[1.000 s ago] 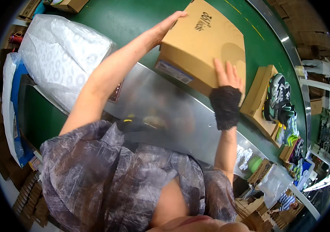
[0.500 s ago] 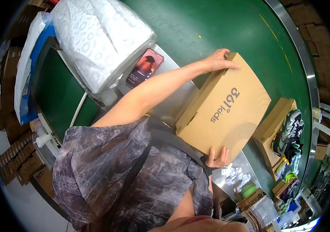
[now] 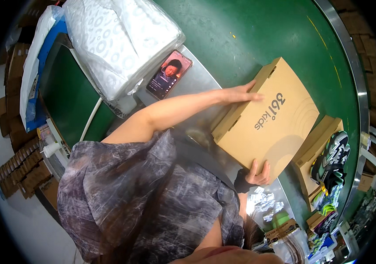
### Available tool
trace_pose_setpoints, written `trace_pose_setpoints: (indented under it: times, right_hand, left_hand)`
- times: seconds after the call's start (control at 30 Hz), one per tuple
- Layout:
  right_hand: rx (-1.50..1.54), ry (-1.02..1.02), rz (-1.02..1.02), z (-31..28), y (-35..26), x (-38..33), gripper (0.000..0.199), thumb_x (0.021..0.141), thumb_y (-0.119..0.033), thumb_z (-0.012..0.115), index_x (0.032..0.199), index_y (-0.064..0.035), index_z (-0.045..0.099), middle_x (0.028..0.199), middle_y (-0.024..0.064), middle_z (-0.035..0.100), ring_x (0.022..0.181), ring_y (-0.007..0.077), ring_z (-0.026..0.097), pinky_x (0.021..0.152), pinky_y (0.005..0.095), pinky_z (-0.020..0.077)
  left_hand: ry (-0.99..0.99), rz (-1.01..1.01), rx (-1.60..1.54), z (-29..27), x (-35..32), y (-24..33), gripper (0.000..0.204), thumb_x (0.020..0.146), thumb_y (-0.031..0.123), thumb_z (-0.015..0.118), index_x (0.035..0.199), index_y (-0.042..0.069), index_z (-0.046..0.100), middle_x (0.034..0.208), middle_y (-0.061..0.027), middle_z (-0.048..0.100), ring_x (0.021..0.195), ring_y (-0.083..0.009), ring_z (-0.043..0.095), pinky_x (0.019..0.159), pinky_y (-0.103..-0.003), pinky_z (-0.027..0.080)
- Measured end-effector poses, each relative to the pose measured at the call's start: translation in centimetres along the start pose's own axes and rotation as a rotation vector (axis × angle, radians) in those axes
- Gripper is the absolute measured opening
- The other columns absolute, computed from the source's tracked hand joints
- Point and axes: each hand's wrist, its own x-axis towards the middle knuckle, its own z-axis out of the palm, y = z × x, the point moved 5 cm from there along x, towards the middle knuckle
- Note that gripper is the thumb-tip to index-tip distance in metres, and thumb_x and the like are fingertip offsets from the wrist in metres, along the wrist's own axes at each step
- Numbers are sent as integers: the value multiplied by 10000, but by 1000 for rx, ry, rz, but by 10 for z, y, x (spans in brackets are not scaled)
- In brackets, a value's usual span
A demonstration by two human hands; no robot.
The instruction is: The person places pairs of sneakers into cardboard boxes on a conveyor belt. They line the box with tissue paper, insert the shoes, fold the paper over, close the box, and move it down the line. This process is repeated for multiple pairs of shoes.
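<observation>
A closed brown cardboard shoebox (image 3: 280, 125) with dark print on its lid is between my two hands over the near edge of the bench. My left hand (image 3: 241, 93) grips its far left side, thumb along the side and fingers reaching onto the lid. At the near right edge, the fingers of my right hand (image 3: 258, 172) lie over the lid, and the rest of that hand is partly hidden below the box. Right of it stands an open shoebox (image 3: 304, 169) with a black, grey and green sneaker (image 3: 331, 158) in it.
A green work surface (image 3: 223, 37) has a metal strip along its near edge. A phone (image 3: 169, 74) lies on the strip, beside a large plastic-wrapped white bundle (image 3: 124, 44). Small white paper slips (image 3: 265, 204) and a green round item (image 3: 281, 217) are at lower right.
The shoebox has shifted slightly right. My left hand has slid from the box's far corner toward the middle of its left side. My right hand keeps its hold.
</observation>
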Motion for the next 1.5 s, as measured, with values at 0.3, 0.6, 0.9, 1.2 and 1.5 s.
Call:
trace_pose_setpoints:
  times: [0.3, 0.6, 0.9, 1.2, 1.5]
  right_hand:
    - [60, 518, 253, -75, 34, 78, 558, 771, -127, 598, 1259, -30, 347, 1267, 165, 392, 1142, 303, 402, 948, 416, 308]
    - [96, -70, 542, 50, 96, -6, 539, 743, -259, 629, 1214, -83, 436, 1231, 188, 413, 1138, 342, 398, 929, 440, 323]
    - [-91, -105, 525, 81, 81, -46, 327, 811, -282, 534, 1045, -56, 563, 1117, 100, 533, 1080, 231, 456, 919, 391, 262]
    - [-140, -138, 553, 80, 87, -51, 329, 826, -348, 504, 1019, -93, 581, 1082, 56, 568, 1078, 210, 474, 880, 415, 286]
    - [-141, -141, 547, 93, 103, -62, 395, 865, -409, 418, 1054, -89, 552, 1092, 66, 558, 1098, 217, 451, 887, 433, 273]
  left_hand:
    - [133, -249, -380, 10, -4, 32, 678, 716, 522, 524, 1215, 72, 438, 1121, -126, 524, 986, -212, 529, 791, -358, 445]
    - [376, 148, -400, -72, -106, 170, 598, 777, 502, 484, 1152, 36, 480, 1051, -124, 548, 915, -204, 551, 735, -329, 469]
    - [580, 381, -321, -125, -243, 203, 545, 819, 553, 382, 1097, 109, 532, 905, -14, 597, 762, -124, 580, 589, -278, 499]
    - [875, 400, -263, -139, -357, 179, 624, 765, 633, 369, 1124, 146, 522, 990, -46, 577, 892, -164, 556, 645, -353, 493]
    - [982, 418, -445, -163, -442, 142, 625, 747, 642, 363, 1131, 174, 518, 1043, -56, 557, 951, -199, 538, 725, -402, 473]
